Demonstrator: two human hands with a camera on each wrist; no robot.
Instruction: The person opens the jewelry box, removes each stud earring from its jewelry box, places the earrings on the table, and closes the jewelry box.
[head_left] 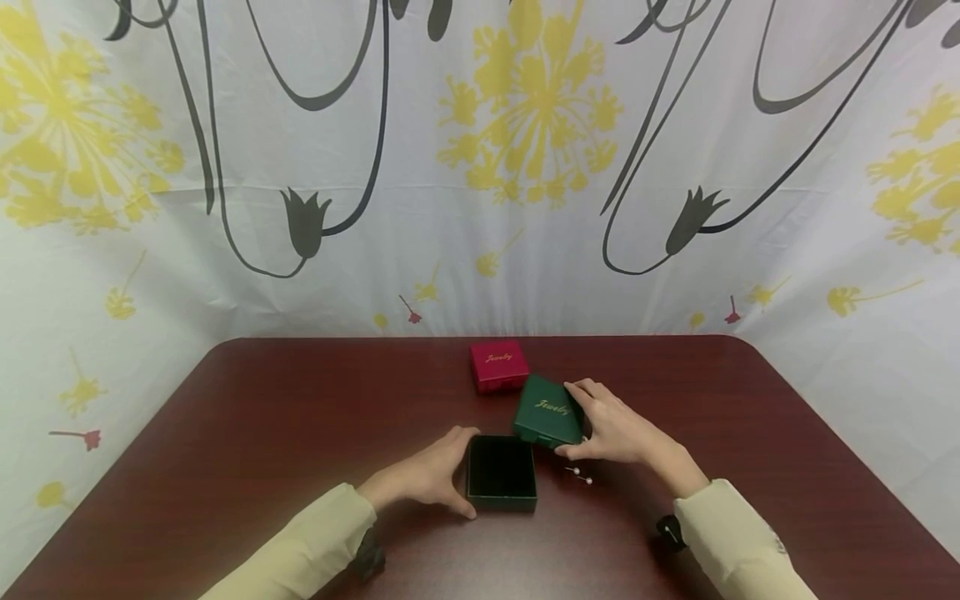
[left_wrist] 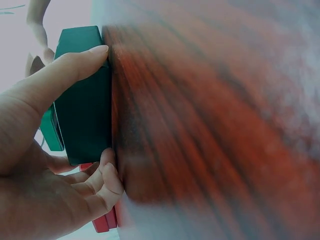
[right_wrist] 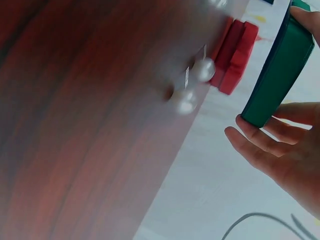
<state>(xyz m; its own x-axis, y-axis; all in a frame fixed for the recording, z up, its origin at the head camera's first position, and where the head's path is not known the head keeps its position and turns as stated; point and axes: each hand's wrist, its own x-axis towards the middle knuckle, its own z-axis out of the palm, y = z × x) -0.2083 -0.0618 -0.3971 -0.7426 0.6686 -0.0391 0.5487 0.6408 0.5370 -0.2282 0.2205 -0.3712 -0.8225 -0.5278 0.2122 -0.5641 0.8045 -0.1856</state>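
My left hand (head_left: 427, 473) holds the green jewelry box base (head_left: 502, 504) on the table, thumb on its near side and fingers on the far side. Its dark inside faces up. To the right, my right hand (head_left: 615, 425) grips the green box lid (head_left: 547, 410), marked "Jewelry" in gold. In the right wrist view the lid (right_wrist: 282, 70) is tilted and held off the table. Two pearl earrings (head_left: 576, 472) lie on the table just right of the base; the right wrist view shows their pearls (right_wrist: 186, 101) and thin posts.
A red jewelry box (head_left: 498, 364), closed, stands behind the green lid near the back of the dark wooden table (head_left: 315, 400). A white patterned curtain (head_left: 420, 167) hangs beyond the table's back edge.
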